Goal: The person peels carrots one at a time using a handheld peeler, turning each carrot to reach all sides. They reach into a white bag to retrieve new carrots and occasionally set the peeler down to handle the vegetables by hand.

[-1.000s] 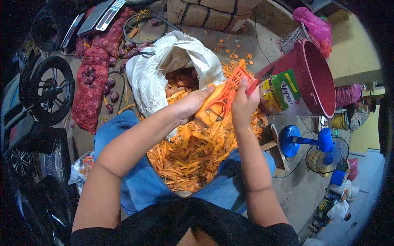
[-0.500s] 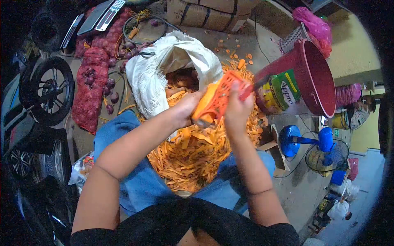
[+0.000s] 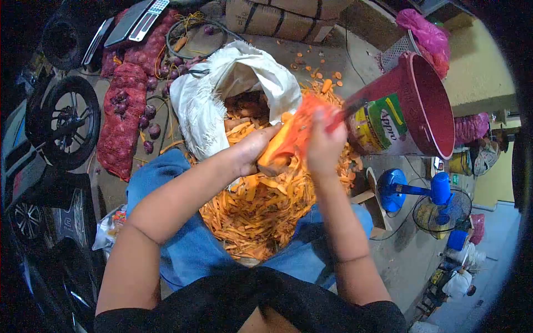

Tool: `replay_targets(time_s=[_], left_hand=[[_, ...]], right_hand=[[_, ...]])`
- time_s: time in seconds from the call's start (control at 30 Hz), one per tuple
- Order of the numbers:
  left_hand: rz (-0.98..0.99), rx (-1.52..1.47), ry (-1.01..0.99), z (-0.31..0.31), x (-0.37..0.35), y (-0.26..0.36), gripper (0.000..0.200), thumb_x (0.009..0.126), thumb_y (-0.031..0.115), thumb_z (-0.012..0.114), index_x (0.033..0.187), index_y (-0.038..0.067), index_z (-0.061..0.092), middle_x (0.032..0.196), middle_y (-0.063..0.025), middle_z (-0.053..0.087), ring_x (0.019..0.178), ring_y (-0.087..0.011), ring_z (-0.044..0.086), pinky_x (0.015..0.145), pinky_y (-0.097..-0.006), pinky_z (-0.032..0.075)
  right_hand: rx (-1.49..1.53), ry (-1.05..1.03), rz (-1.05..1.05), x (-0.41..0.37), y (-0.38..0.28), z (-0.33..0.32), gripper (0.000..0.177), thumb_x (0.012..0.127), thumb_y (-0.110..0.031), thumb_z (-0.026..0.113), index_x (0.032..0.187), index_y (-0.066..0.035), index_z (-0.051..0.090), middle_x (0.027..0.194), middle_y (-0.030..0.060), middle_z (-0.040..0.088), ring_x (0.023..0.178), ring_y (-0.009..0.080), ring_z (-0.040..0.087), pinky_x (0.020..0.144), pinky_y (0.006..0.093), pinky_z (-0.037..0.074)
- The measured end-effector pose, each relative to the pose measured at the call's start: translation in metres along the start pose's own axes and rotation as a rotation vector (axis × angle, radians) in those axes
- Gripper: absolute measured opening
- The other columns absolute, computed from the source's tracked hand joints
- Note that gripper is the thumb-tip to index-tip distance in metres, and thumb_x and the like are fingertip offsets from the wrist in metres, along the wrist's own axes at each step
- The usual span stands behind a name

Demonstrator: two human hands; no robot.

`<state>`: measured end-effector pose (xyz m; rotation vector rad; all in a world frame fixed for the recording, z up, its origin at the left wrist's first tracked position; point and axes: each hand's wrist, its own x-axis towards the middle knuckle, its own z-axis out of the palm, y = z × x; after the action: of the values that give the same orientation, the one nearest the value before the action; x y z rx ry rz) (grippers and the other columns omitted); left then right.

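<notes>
A produce-handling spot, most likely the back of a market stall, set on a bare concrete floor (image 3: 355, 61). Red mesh sacks of onions (image 3: 119, 119) lie heaped beside a white sack (image 3: 205, 105) of carrots, with carrot peelings (image 3: 255, 211) piled on the ground. Cardboard boxes (image 3: 272, 19), a weighing scale (image 3: 139, 19) and a red bucket (image 3: 422, 105) stand around, and a motorbike wheel (image 3: 69, 122) is parked close by.

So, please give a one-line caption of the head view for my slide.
Left hand grips a carrot while right hand works an orange peeler above carrot peelings.
</notes>
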<state>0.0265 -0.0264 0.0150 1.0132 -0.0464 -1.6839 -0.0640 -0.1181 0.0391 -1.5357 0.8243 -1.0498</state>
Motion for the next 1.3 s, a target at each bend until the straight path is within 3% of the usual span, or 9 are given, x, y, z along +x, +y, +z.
replay_targets(time_s=[0.17, 0.23, 0.33, 0.57, 0.63, 0.8, 0.93, 1.07, 1.3], left_hand=[[-0.122, 0.242, -0.099, 0.005, -0.019, 0.007, 0.034, 0.083, 0.035, 0.035, 0.095, 0.007, 0.050, 0.085, -0.0056, 0.056, 0.070, -0.0132, 0.055, 0.058, -0.0251, 0.046], [-0.058, 0.265, -0.120, 0.003, -0.018, -0.001, 0.035, 0.082, 0.036, 0.036, 0.095, 0.006, 0.050, 0.085, -0.0052, 0.056, 0.069, -0.0120, 0.055, 0.058, -0.0248, 0.046], [-0.065, 0.172, -0.080, 0.002, -0.017, 0.000, 0.036, 0.082, 0.036, 0.036, 0.097, 0.006, 0.049, 0.085, -0.0050, 0.056, 0.071, -0.0121, 0.055, 0.058, -0.0259, 0.046], [-0.016, -0.060, -0.085, -0.006, 0.004, -0.004, 0.034, 0.082, 0.036, 0.035, 0.094, 0.007, 0.048, 0.080, -0.0039, 0.056, 0.064, -0.0118, 0.055, 0.056, -0.0256, 0.046], [-0.039, 0.327, -0.065, 0.003, -0.011, -0.002, 0.033, 0.083, 0.036, 0.035, 0.094, 0.007, 0.049, 0.082, -0.0046, 0.056, 0.065, -0.0116, 0.055, 0.056, -0.0248, 0.046], [-0.094, 0.296, -0.178, 0.008, -0.018, -0.012, 0.039, 0.083, 0.035, 0.035, 0.105, 0.004, 0.045, 0.087, -0.0047, 0.056, 0.074, -0.0102, 0.054, 0.060, -0.0223, 0.045], [-0.049, 0.239, -0.099, 0.002, -0.010, -0.003, 0.037, 0.083, 0.034, 0.035, 0.103, 0.005, 0.046, 0.089, -0.0059, 0.056, 0.073, -0.0126, 0.055, 0.062, -0.0242, 0.046], [-0.013, 0.072, -0.059, 0.005, -0.006, -0.001, 0.035, 0.083, 0.034, 0.034, 0.099, 0.006, 0.047, 0.083, -0.0054, 0.056, 0.067, -0.0124, 0.055, 0.059, -0.0246, 0.045], [-0.081, 0.353, -0.141, 0.007, -0.020, -0.001, 0.036, 0.083, 0.033, 0.037, 0.097, 0.003, 0.050, 0.085, -0.0069, 0.056, 0.070, -0.0114, 0.055, 0.061, -0.0238, 0.045]], right_hand=[[-0.272, 0.160, -0.187, 0.035, 0.038, -0.028, 0.013, 0.079, -0.013, 0.046, 0.081, 0.000, 0.050, 0.074, 0.0040, 0.051, 0.064, 0.0107, 0.046, 0.058, 0.0248, 0.038], [-0.133, 0.463, -0.028, 0.067, 0.060, -0.056, 0.013, 0.079, -0.012, 0.045, 0.081, 0.001, 0.049, 0.070, 0.0036, 0.050, 0.061, 0.0116, 0.045, 0.058, 0.0254, 0.038], [0.125, 0.508, 0.126, 0.076, 0.054, -0.071, 0.014, 0.079, -0.011, 0.045, 0.081, 0.002, 0.048, 0.070, 0.0048, 0.051, 0.061, 0.0126, 0.046, 0.058, 0.0268, 0.038], [-0.298, -0.035, -0.319, -0.022, 0.011, 0.013, 0.018, 0.080, -0.019, 0.045, 0.074, -0.002, 0.045, 0.065, 0.0010, 0.044, 0.061, 0.0083, 0.041, 0.055, 0.0220, 0.034], [-0.329, 0.047, -0.275, 0.000, 0.019, -0.001, 0.018, 0.079, -0.018, 0.045, 0.076, 0.000, 0.046, 0.064, 0.0051, 0.045, 0.060, 0.0131, 0.043, 0.056, 0.0259, 0.036], [-0.162, 0.529, 0.004, 0.074, 0.046, -0.071, 0.019, 0.080, -0.015, 0.044, 0.082, 0.004, 0.046, 0.072, 0.0081, 0.052, 0.062, 0.0145, 0.047, 0.059, 0.0282, 0.039], [0.221, 0.310, 0.071, 0.055, 0.016, -0.046, 0.020, 0.080, -0.016, 0.045, 0.085, 0.003, 0.047, 0.073, 0.0073, 0.051, 0.063, 0.0132, 0.048, 0.060, 0.0259, 0.040], [-0.320, 0.017, -0.269, -0.004, -0.002, 0.002, 0.018, 0.079, -0.017, 0.046, 0.077, 0.000, 0.048, 0.072, 0.0081, 0.050, 0.067, 0.0148, 0.046, 0.060, 0.0273, 0.038], [-0.351, 0.372, -0.127, 0.065, 0.042, -0.062, 0.015, 0.078, -0.013, 0.046, 0.076, 0.002, 0.048, 0.062, 0.0031, 0.045, 0.054, 0.0114, 0.041, 0.050, 0.0269, 0.035]])
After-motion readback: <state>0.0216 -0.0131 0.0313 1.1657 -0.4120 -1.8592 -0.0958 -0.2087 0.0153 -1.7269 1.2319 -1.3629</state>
